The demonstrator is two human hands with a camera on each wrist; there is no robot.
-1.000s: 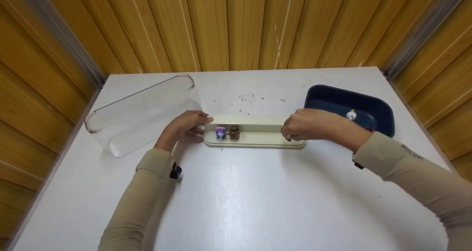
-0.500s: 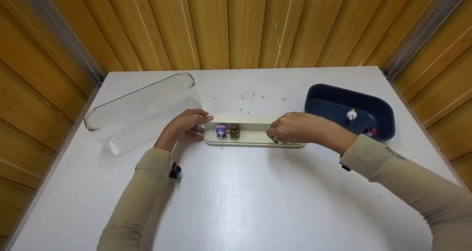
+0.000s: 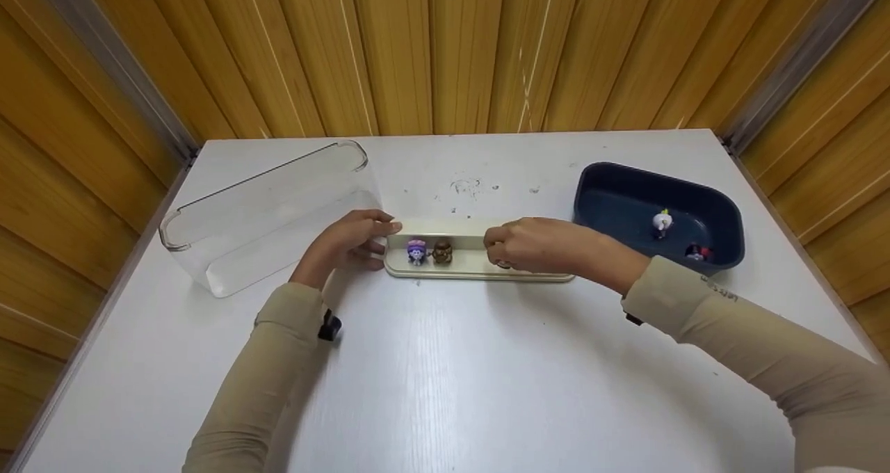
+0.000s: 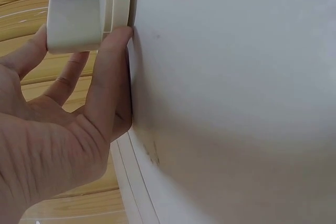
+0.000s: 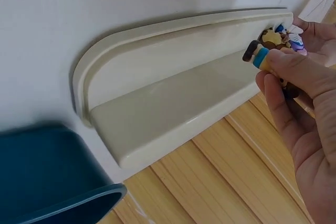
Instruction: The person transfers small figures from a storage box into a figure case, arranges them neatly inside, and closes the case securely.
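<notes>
Working over a white tabletop [image 3: 431, 375], gripping the end of a long cream plastic-looking stand [image 3: 469, 259] with the left hand [image 3: 344, 235], pinching a small yellow-and-teal figurine [image 5: 259, 58] over it with the right hand [image 3: 546, 245], apparently placing; probably next needing lowering beside the squat brown figurine [image 3: 443, 252] left of those fingertips.

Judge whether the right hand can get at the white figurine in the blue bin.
Probably not yet: the right hand pinches a yellow-and-blue figurine, though the open blue bin leaves the white figurine uncovered.

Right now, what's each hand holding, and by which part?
Right hand: a toy figurine, pinched round its middle. Left hand: the cream stepped base, gripped by one end.
</notes>
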